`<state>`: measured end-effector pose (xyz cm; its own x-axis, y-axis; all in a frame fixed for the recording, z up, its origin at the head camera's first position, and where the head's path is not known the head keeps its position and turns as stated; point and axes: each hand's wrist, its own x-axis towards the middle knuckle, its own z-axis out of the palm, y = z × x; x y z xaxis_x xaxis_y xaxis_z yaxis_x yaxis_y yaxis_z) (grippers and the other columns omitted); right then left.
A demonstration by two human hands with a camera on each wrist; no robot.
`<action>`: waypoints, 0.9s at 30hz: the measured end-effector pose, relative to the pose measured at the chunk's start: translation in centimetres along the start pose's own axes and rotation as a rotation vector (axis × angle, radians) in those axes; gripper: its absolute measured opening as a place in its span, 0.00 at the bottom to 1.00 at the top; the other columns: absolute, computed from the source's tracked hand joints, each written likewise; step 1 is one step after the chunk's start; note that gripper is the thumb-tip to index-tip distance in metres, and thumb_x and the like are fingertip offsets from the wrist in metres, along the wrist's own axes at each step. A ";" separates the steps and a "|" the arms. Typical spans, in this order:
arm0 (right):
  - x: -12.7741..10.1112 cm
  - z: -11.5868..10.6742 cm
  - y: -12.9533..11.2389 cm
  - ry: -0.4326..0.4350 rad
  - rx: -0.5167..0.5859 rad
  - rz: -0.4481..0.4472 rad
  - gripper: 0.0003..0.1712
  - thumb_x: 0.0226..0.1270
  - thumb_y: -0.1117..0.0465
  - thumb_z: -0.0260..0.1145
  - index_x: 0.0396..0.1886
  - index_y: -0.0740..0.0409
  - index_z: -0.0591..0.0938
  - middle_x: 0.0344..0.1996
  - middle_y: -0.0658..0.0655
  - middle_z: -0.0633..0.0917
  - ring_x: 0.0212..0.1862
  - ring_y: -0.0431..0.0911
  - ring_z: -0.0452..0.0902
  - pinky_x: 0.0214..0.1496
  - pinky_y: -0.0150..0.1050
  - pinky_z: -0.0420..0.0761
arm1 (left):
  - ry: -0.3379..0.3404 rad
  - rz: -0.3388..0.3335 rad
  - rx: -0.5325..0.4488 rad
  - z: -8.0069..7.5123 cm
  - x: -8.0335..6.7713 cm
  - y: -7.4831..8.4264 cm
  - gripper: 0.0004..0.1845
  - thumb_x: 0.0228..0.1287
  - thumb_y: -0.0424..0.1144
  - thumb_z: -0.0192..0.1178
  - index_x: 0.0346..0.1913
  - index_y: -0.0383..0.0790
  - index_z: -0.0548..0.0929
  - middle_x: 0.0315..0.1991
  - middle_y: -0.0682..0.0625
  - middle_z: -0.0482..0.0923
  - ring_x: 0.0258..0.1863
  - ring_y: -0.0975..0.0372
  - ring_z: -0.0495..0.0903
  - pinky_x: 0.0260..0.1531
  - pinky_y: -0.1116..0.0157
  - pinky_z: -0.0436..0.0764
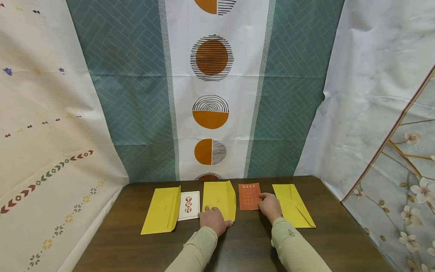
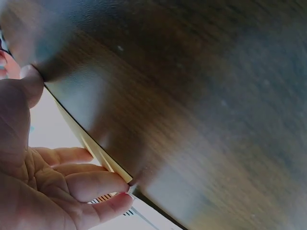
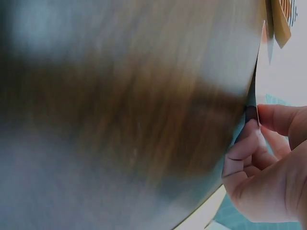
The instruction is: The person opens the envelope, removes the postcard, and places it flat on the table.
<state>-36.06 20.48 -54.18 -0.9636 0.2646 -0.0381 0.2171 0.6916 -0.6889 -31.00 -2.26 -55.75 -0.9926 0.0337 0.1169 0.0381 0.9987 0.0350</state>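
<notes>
My left hand (image 1: 213, 220) rests over the lower part of the middle yellow envelope (image 1: 217, 196), fingers loosely bent on its lower left and thumb out by its bottom right corner. In the left wrist view the left hand (image 2: 62, 172) shows its palm side, with the envelope's edge (image 2: 93, 148) running past the fingertips. Between thumb and finger, my right hand (image 1: 270, 206) pinches the right edge of an orange-red card (image 1: 249, 197) with pale printed characters. The pinch of the right hand (image 3: 268, 153) also shows in the right wrist view, the card seen nearly edge-on.
On the left lies another yellow envelope (image 1: 161, 209), beside a white card (image 1: 188, 206) with red characters. A third yellow envelope (image 1: 293, 206) lies right of my right hand. The dark wooden table (image 1: 136, 253) ends at hanging patterned cloths (image 1: 214, 87).
</notes>
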 end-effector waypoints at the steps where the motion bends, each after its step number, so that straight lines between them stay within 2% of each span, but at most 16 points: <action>1: 0.0 -0.1 0.1 -0.002 -0.007 -0.007 0.25 0.72 0.65 0.64 0.67 0.62 0.84 0.64 0.68 0.85 0.46 0.56 0.82 0.38 0.42 0.78 | 0.003 -0.001 0.003 0.0 0.0 0.0 0.51 0.57 0.77 0.67 0.59 0.29 0.86 0.52 0.38 0.89 0.63 0.46 0.82 0.57 0.43 0.82; 3: 0.0 -0.2 0.1 -0.007 -0.015 -0.016 0.24 0.72 0.65 0.64 0.67 0.63 0.84 0.64 0.68 0.85 0.47 0.56 0.83 0.39 0.42 0.78 | 0.001 -0.001 0.011 0.0 0.0 0.0 0.51 0.58 0.77 0.66 0.59 0.29 0.86 0.53 0.38 0.89 0.63 0.46 0.82 0.57 0.42 0.82; 9: -0.1 0.4 -0.2 -0.010 -0.030 -0.033 0.25 0.71 0.63 0.66 0.67 0.58 0.85 0.63 0.66 0.86 0.39 0.54 0.81 0.29 0.41 0.69 | 0.009 0.004 0.010 0.1 0.0 0.1 0.51 0.56 0.78 0.67 0.58 0.29 0.86 0.52 0.38 0.90 0.62 0.45 0.82 0.56 0.41 0.82; 13: -0.4 1.1 -0.5 0.011 -0.080 -0.035 0.25 0.69 0.60 0.68 0.65 0.54 0.86 0.60 0.65 0.88 0.37 0.55 0.83 0.29 0.46 0.75 | 0.013 0.006 0.008 -0.1 -0.1 0.2 0.52 0.56 0.78 0.67 0.58 0.29 0.86 0.51 0.37 0.90 0.62 0.45 0.82 0.56 0.42 0.82; 18: -0.5 1.9 -0.6 0.026 -0.160 -0.038 0.25 0.66 0.60 0.69 0.64 0.54 0.87 0.57 0.65 0.89 0.37 0.57 0.85 0.34 0.54 0.82 | 0.016 0.008 0.014 -0.2 -0.2 0.3 0.52 0.56 0.78 0.66 0.59 0.29 0.86 0.49 0.37 0.90 0.62 0.46 0.82 0.57 0.43 0.82; 27: -0.7 2.1 -0.8 0.020 -0.145 -0.034 0.26 0.66 0.59 0.69 0.64 0.56 0.86 0.57 0.66 0.89 0.35 0.55 0.82 0.33 0.51 0.80 | 0.015 0.002 -0.019 -0.2 -0.2 0.2 0.51 0.55 0.76 0.69 0.56 0.27 0.85 0.47 0.36 0.89 0.58 0.45 0.82 0.57 0.43 0.81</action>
<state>-35.92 18.33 -55.14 -0.9678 0.2516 -0.0009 0.2058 0.7898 -0.5777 -30.82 -2.12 -55.57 -0.9907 0.0351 0.1318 0.0424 0.9977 0.0531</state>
